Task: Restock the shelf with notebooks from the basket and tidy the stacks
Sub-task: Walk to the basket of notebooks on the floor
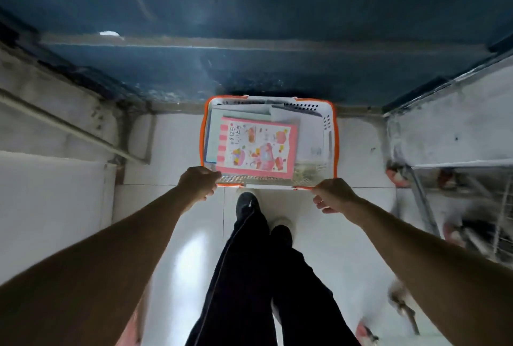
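a person looks straight down at a white basket (331,134) with an orange rim. the basket is on or just above the white tile floor (172,145); you cannot tell which. it sits close to the bottom of a dark blue shelf (249,73) on the far side.

the left hand (198,182) has its fingers curled round the near left corner of the basket rim. the right hand (334,195) has its fingers curled round the near right corner. both hands hold the basket at the near edge, one at each end.

inside the basket lie notebooks. the top one is a pink notebook (256,147) with little cartoon pictures and stripes on its cover. it lies flat toward the near left of the basket. a pale blue notebook (212,137) peeks out under it on the left. more white and grey notebooks (308,129) lie under it toward the far right.

below the basket you see two legs in black trousers (249,276) and a dark shoe (245,204) on the floor. on the right side stands a wire rack (472,207), all blurry.
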`<state>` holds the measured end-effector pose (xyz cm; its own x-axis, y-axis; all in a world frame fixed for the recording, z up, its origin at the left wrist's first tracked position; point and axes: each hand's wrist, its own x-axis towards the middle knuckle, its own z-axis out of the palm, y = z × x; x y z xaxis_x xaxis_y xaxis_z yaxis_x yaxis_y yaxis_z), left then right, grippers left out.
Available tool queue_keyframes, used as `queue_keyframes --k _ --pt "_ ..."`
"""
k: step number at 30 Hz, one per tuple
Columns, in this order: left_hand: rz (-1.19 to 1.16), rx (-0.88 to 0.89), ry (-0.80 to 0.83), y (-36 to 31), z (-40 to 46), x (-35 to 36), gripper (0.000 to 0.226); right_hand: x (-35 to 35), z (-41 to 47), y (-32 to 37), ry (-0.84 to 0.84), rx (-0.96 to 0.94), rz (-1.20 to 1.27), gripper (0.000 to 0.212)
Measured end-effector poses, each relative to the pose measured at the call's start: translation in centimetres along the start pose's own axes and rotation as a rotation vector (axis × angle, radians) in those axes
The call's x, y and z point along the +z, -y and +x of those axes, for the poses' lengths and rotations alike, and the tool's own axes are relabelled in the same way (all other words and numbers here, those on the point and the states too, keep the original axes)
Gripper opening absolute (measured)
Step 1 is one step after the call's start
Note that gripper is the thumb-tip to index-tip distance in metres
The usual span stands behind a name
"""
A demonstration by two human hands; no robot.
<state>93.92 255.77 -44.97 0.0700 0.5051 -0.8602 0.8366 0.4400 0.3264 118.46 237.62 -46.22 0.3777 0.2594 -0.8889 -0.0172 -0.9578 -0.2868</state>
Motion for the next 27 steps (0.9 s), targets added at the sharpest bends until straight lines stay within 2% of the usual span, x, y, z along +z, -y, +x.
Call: queue_keyframes --k 5,7,9,11,14,16,18,20,22,24,27 --pt "0.05 -0.04 -0.14 -2.8 9.8 1.5 0.06 -2.7 10.5 -0.3 -0.159 0.045 0.058 0.032" --pt "-0.01 -0.068 -0.191 -3.7 14.0 1.9 0.083 -4.2 15.2 0.0 -0.248 0.076 0.116 0.037" --pt "-0.118 -0.116 -0.207 -3.4 17.9 1.9 0.104 -5.0 19.4 0.3 -0.309 0.132 0.147 0.051" --pt "-0.239 -0.165 -0.17 -2.6 21.8 2.0 0.118 -5.4 23.3 0.5 -0.292 0.164 0.241 0.06" --pt "-0.24 -0.155 -0.053 -1.7 25.7 1.7 0.108 -5.2 28.1 0.1 -0.181 0.152 0.371 0.05" --pt "-0.251 -0.098 0.026 -1.7 26.6 1.4 0.088 -5.0 30.2 -0.3 -0.216 0.114 0.382 0.035" --pt "-0.26 -0.025 0.086 -1.5 27.2 1.2 0.069 -4.7 31.7 -1.1 -0.184 0.129 0.495 0.026" --pt "-0.267 0.011 0.111 -1.2 28.1 1.0 0.064 -4.5 32.4 -1.7 -0.151 0.143 0.61 0.031" --pt "-0.27 0.015 0.155 -1.1 28.5 0.8 0.069 -4.2 32.4 -1.6 -0.168 0.149 0.623 0.036" --pt "-0.256 -0.007 0.201 -1.5 28.0 0.7 0.086 -4.2 32.0 -1.2 -0.201 0.143 0.603 0.037" --pt "-0.228 -0.032 0.197 -2.0 26.0 1.0 0.1 -3.9 29.3 -1.6 -0.292 0.166 0.57 0.037"
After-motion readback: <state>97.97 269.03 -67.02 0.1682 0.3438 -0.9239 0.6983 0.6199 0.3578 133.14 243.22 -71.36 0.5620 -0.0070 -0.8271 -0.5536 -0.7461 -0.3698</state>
